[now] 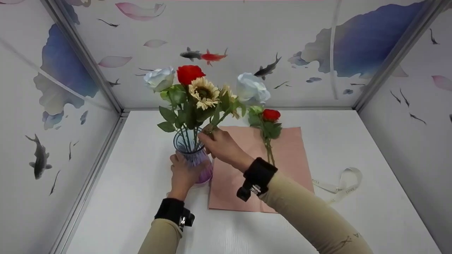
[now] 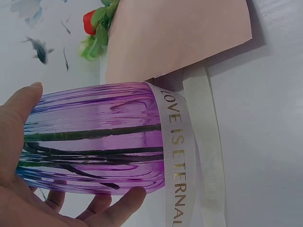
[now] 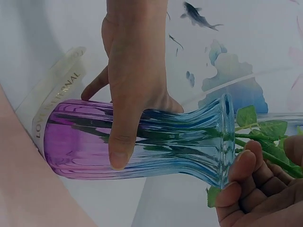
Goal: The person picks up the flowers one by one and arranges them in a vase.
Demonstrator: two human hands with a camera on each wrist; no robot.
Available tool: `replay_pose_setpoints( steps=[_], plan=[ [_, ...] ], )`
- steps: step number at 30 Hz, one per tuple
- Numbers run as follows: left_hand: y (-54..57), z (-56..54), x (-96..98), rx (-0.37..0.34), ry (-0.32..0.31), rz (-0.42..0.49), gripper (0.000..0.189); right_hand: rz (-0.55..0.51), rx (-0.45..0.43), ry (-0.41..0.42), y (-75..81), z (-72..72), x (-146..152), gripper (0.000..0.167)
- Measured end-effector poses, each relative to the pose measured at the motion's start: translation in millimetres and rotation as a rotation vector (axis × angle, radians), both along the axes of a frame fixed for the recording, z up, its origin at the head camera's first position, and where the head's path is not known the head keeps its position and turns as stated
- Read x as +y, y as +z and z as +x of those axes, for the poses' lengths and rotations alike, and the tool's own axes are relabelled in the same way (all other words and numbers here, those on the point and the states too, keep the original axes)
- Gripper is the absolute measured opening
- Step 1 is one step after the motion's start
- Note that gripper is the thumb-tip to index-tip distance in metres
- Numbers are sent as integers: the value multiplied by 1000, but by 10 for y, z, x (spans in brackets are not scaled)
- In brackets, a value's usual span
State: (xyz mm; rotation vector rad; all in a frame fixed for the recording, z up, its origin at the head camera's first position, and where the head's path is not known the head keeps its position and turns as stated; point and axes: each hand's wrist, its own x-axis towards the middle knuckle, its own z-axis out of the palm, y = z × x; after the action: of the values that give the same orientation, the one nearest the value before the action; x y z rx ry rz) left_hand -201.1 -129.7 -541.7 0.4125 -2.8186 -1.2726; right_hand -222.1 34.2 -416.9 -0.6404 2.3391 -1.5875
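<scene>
A ribbed glass vase (image 1: 204, 173), blue at its mouth and purple at its base, stands on the table with several green stems inside. My left hand (image 1: 185, 173) grips its side, thumb and fingers around the glass. At the rim, my right hand (image 1: 226, 146) pinches a green stem (image 3: 272, 161) between thumb and fingers. Which bloom that stem bears I cannot tell. Above the vase spread a red rose (image 1: 190, 74), a cream sunflower (image 1: 203, 92) and a pale blue rose (image 1: 159, 79). Another pale blue rose (image 1: 252, 88) leans out to the right.
Pink wrapping paper (image 1: 240, 190) lies right of the vase. On it rest a smaller red rose (image 1: 271, 115) and its leafy stems. A looped white ribbon (image 1: 348, 190) lies farther right. Another lettered ribbon (image 2: 177, 156) is by the vase's base. Printed walls enclose the table.
</scene>
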Motion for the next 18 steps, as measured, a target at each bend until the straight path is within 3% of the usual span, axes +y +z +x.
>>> replay_pose_setpoints(
  steps=[6, 13, 18],
  plan=[
    [-22, -8, -1, -9, 13, -4, 114, -125, -23, -47, -10, 3, 17, 38],
    [-23, -13, -1, -21, 22, 6, 114, -325, -37, -64, -22, -10, 49, 70],
    [-22, -9, 5, -21, 20, 7, 115, -444, 5, -80, -32, -14, 82, 64]
  ],
)
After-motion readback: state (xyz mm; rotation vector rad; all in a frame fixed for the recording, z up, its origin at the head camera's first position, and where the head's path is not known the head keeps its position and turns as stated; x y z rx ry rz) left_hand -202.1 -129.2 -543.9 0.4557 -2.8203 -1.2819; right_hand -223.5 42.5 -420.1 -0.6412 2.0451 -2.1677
